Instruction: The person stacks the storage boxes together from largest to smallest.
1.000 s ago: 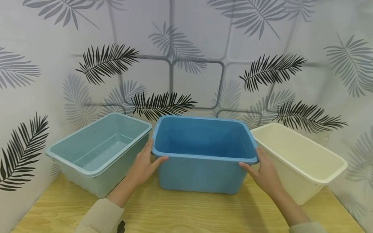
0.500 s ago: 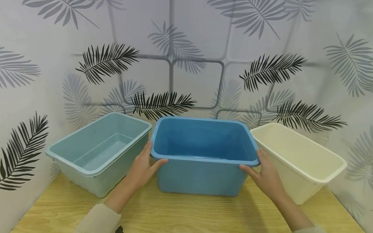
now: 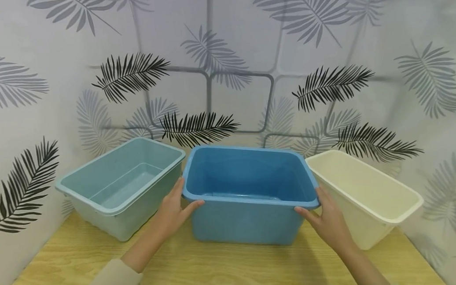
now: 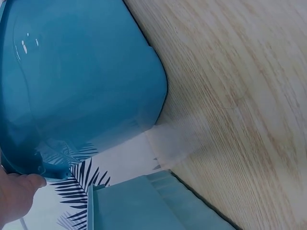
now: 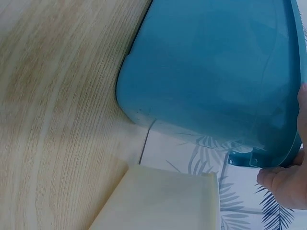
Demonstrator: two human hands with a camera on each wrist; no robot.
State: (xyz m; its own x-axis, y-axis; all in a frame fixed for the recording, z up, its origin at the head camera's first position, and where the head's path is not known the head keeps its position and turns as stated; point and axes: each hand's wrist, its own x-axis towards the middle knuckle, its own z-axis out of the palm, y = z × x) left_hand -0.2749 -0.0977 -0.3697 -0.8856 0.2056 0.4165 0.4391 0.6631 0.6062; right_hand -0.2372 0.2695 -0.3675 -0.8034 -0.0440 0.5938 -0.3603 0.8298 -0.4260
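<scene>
A blue plastic tub [image 3: 245, 220] stands on the wooden table in the middle of the head view, its inside bare. My left hand [image 3: 172, 211] grips its left front rim corner, thumb on the front and fingers along the side. At the opposite corner my right hand [image 3: 328, 219] holds the rim the same way. The left wrist view shows the left fingertips [image 4: 36, 182] under the tub's rim. In the right wrist view, the right fingertips [image 5: 268, 175] curl beneath the rim at the other end.
A pale teal tub [image 3: 94, 220] stands at an angle on the left, close to my left hand. On the right is a cream tub [image 3: 370, 214], just beyond my right hand. The wooden table [image 3: 221, 275] meets a leaf-patterned wall [image 3: 236, 36] at the back.
Both hands have drawn the blue tub a little toward me, away from the wall. The teal and cream tubs have stayed in place.
</scene>
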